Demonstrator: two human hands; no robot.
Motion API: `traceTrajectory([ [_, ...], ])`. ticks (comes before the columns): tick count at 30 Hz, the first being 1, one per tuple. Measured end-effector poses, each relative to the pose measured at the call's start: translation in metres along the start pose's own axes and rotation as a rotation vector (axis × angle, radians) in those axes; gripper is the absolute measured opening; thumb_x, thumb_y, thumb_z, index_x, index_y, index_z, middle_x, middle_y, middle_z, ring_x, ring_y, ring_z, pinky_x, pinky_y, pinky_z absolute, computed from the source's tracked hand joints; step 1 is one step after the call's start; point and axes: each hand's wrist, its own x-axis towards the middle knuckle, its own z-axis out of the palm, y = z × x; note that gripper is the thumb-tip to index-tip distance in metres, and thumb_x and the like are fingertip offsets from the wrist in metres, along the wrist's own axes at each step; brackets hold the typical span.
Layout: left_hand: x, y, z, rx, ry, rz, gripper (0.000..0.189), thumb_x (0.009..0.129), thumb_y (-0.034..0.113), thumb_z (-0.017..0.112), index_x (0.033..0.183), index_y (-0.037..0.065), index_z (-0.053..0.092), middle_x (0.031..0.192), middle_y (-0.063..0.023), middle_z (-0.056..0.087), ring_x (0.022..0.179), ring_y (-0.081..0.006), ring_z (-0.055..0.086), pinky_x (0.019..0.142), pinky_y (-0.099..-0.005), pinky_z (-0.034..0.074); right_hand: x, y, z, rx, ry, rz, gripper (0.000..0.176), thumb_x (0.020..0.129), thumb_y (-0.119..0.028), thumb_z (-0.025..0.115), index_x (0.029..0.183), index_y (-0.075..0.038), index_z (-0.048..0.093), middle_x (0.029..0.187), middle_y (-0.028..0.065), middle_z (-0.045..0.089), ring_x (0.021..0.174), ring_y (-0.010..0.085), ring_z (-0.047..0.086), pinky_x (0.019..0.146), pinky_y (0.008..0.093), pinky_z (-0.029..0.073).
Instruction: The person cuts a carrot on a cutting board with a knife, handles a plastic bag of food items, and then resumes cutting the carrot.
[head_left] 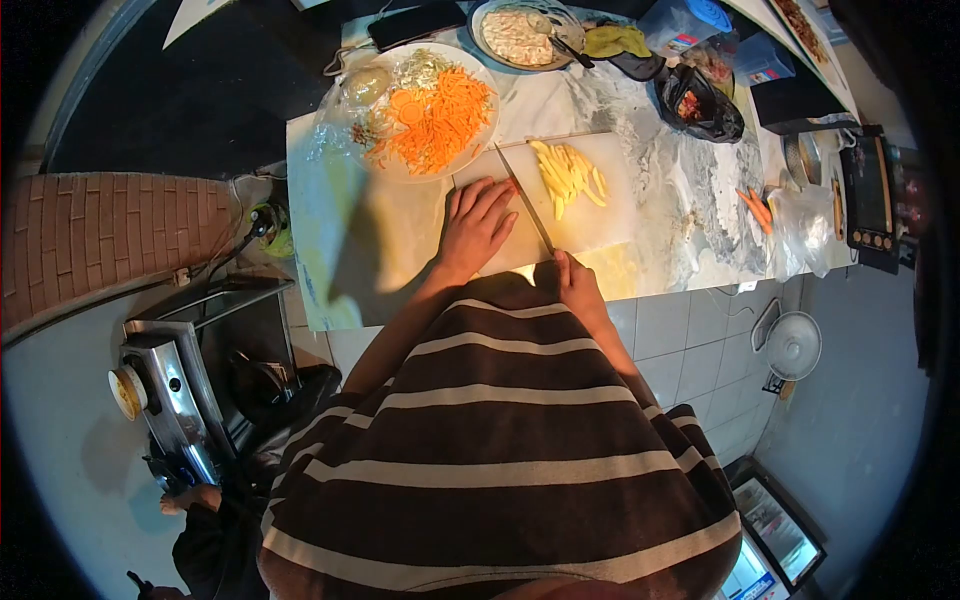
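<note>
Nearest my head camera is the wearer's dark shirt with pale stripes (500, 430), filling the lower middle of the view. Beyond it I record a marble-patterned table (655, 262) bearing a pale cutting board (612, 222). The right hand (578, 278) is closed around the handle of a knife (527, 203); the blade slants away and to the left across the board. The left hand (480, 228) lies palm down, fingers extended, just beside the blade; whether it grasps anything underneath, I cannot tell. Pale yellow cut strips (566, 178) lie in a loose pile on the board, to the right of the blade and apart from both hands.

Past the left hand I note a large plate (400, 174) holding orange shreds (452, 108). At the far edge stands a bowl (476, 40) of pale food, with a black plastic bag (722, 122) to its right. Further right, carrots (755, 210) lie beside a clear plastic bag (803, 232). At lower left, another person's hand (197, 497) is near a metal stove (172, 395).
</note>
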Motion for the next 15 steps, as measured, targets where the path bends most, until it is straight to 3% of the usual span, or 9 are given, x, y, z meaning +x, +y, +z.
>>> traceTrajectory([
  [15, 0.0009, 0.0007, -0.0014, -0.009, -0.002, -0.016, 0.039, 0.088, 0.022, 0.064, 0.124, 0.006, 0.059, 0.132, -0.0038, 0.056, 0.125, -0.0261, 0.047, 0.104, -0.043, 0.034, 0.0017, 0.0049, 0.0036, -0.051, 0.015, -0.027, 0.041, 0.104, -0.035, 0.036, 0.102, -0.001, 0.06, 0.079, 0.0309, 0.063, 0.078, 0.0506, 0.06, 0.066, 0.0566, 0.049],
])
